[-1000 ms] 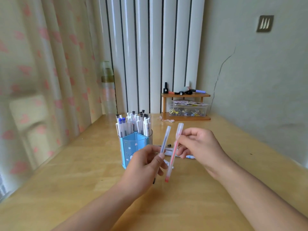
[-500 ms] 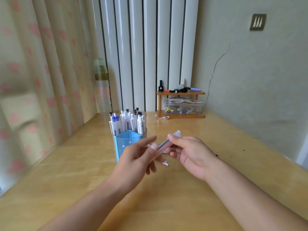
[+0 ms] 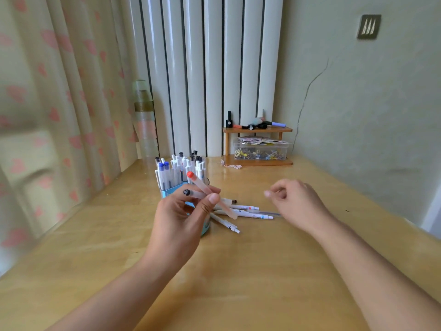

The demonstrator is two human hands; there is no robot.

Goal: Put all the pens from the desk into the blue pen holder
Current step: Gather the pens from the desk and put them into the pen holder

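On the wooden desk (image 3: 238, 271), the blue pen holder (image 3: 170, 192) stands upright at centre-left, filled with white pens, and is partly hidden behind the left hand (image 3: 181, 218). The left hand is closed on two pens held above the desk in front of the holder: a red-capped pen (image 3: 210, 194) and a black-capped pen (image 3: 193, 193), both angled with caps up and to the left. The right hand (image 3: 298, 204) hovers empty, fingers loosely curled, thumb and forefinger close but gripping nothing. Between the hands, several loose pens (image 3: 243, 211) lie flat on the desk, just right of the holder
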